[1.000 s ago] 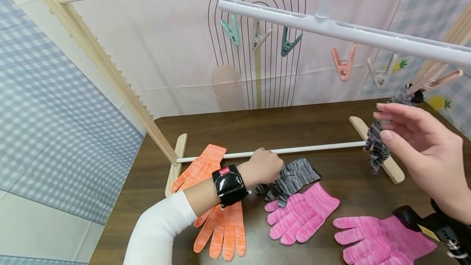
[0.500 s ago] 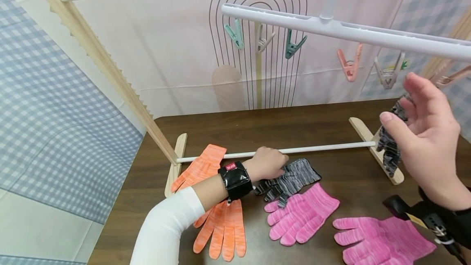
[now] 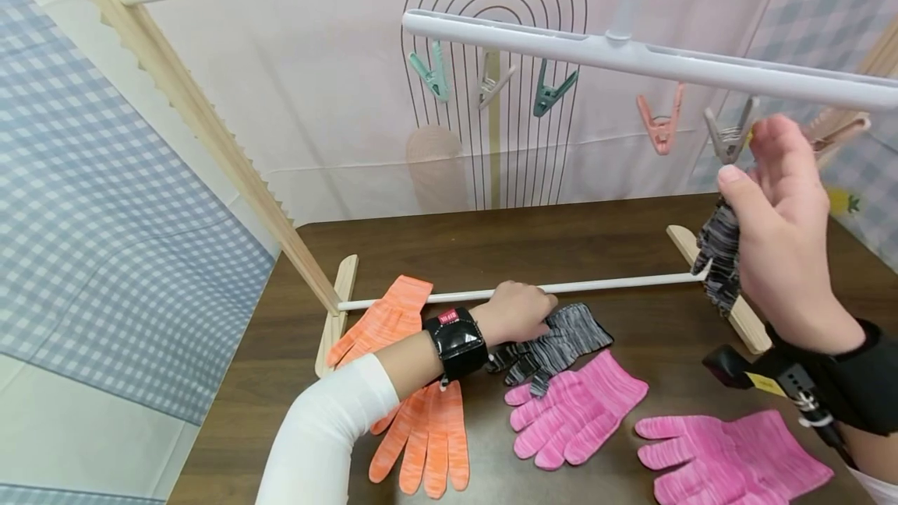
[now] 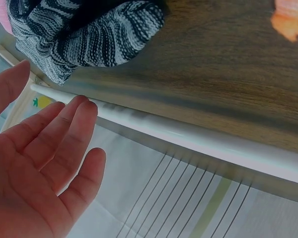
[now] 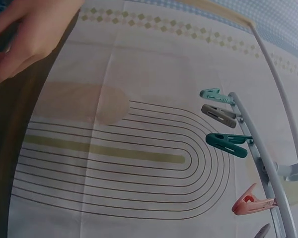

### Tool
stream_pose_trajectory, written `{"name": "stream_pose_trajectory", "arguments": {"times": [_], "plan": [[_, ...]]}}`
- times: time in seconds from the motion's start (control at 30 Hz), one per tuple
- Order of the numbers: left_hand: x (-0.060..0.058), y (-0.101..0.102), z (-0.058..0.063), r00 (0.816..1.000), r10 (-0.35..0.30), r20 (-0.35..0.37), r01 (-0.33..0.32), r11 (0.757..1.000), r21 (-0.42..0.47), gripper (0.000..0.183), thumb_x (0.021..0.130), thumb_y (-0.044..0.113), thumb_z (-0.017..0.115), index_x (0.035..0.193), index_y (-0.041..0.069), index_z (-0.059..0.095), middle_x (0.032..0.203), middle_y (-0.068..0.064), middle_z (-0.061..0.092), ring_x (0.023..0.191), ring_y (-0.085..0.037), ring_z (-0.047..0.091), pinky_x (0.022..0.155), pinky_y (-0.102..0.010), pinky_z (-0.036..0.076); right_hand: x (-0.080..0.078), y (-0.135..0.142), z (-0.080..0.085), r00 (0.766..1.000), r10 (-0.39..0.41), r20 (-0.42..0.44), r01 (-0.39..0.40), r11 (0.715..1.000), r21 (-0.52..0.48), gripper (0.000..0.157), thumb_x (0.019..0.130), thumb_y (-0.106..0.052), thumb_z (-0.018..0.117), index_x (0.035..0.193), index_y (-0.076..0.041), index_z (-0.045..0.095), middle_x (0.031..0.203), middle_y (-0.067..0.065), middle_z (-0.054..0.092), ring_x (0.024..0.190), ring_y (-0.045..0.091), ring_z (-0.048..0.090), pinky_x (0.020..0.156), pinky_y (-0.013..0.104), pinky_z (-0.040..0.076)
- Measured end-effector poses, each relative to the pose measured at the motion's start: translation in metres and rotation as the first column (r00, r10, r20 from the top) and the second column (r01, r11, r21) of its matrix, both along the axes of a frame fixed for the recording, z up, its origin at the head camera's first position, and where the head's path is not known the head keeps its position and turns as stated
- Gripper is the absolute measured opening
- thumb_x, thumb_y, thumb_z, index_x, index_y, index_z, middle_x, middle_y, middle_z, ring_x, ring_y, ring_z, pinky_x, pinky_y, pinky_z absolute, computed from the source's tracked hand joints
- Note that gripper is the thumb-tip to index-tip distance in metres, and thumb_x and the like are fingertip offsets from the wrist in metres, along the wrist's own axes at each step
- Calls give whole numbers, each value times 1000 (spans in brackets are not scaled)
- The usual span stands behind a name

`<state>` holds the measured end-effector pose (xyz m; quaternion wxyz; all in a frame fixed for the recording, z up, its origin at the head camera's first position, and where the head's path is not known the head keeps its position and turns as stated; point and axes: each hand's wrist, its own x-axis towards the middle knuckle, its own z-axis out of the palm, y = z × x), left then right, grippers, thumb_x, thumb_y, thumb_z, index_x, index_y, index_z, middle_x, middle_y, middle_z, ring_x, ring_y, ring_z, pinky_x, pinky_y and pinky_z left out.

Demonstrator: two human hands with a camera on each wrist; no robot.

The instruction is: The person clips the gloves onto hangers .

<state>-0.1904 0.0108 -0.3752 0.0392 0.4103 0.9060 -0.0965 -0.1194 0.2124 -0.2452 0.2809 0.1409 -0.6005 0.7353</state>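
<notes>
My left hand (image 3: 521,312) hovers by a black-and-grey knit glove (image 3: 578,333) lying on the table; in the left wrist view its fingers (image 4: 72,131) are loosely extended, holding nothing. My right hand (image 3: 786,232) is raised at the right, thumb apart from the fingers. Behind it hangs another black-and-grey glove (image 3: 719,244), its upper part hidden by the hand; whether they touch I cannot tell. A grey clip (image 3: 730,131) is just above the thumb, and a pale pink clip (image 3: 838,135) is partly behind the fingers. The right wrist view shows the left hand (image 5: 35,44).
A white hanger (image 3: 526,37) carries several clips, including a pink clip (image 3: 661,121) and a dark green clip (image 3: 553,92). Orange gloves (image 3: 421,439) and pink gloves (image 3: 578,411) lie on the table (image 3: 491,244). A wooden rack post (image 3: 210,139) and a low white bar (image 3: 617,284) stand behind.
My right hand first goes right and up, then left and higher beside the hanging glove, which swings right and then back left. The hanger sways. My left hand shifts slightly right.
</notes>
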Motion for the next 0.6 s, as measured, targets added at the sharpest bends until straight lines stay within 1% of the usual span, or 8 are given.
{"name": "stream_pose_trajectory", "arguments": {"times": [0.1, 0.3, 0.47, 0.5, 0.53, 0.6], "plan": [[0, 1, -2, 1000, 0, -9, 0, 1000, -6, 25, 82, 39, 58, 101, 21, 59, 97, 7, 64, 85, -9, 60, 62, -29, 47, -7, 1, 3, 999, 14, 49, -13, 999, -39, 57, 91, 2, 34, 141, -2, 6, 148, 12, 3, 136, 12, 5, 109, 20, 5], [-1, 4, -5, 1000, 2, -17, -3, 1000, -16, 25, 82, 38, 58, 102, 22, 59, 99, 7, 64, 88, -8, 60, 62, -30, 48, -21, 6, 7, 995, 11, 95, -2, 995, -100, 52, 93, -4, 32, 141, -3, 9, 147, 10, 6, 134, 10, 8, 108, 18, 7], [1, 6, -8, 1000, 3, -12, -4, 999, -34, 27, 83, 37, 57, 105, 21, 59, 99, 7, 64, 87, -10, 61, 63, -30, 48, -28, 12, 8, 992, 62, 113, -44, 986, -160, 50, 94, -7, 30, 140, -4, 11, 146, 6, 9, 132, 10, 10, 108, 19, 6], [1, 6, -8, 1000, 4, -9, -4, 999, -35, 28, 83, 37, 57, 106, 21, 59, 99, 6, 64, 87, -10, 61, 63, -30, 48, -30, 13, 8, 990, 77, 118, -55, 983, -177, 50, 95, -7, 31, 140, -4, 12, 145, 5, 10, 131, 10, 11, 107, 19, 7], [1, 6, -9, 1000, 5, -6, -5, 999, -38, 28, 84, 37, 57, 107, 22, 59, 99, 6, 64, 87, -10, 61, 63, -30, 49, -31, 14, 9, 989, 90, 117, -65, 978, -200, 49, 94, -7, 32, 140, -4, 14, 142, 4, 14, 127, 11, 16, 105, 17, 12], [1, 6, -10, 1000, 6, -3, -6, 999, -38, 28, 84, 37, 56, 107, 22, 59, 98, 6, 64, 86, -10, 61, 63, -30, 49, -35, 14, 11, 987, 111, 118, -80, 967, -243, 49, 93, -6, 35, 139, -4, 18, 135, 4, 22, 117, 10, 25, 95, 16, 22]]}}
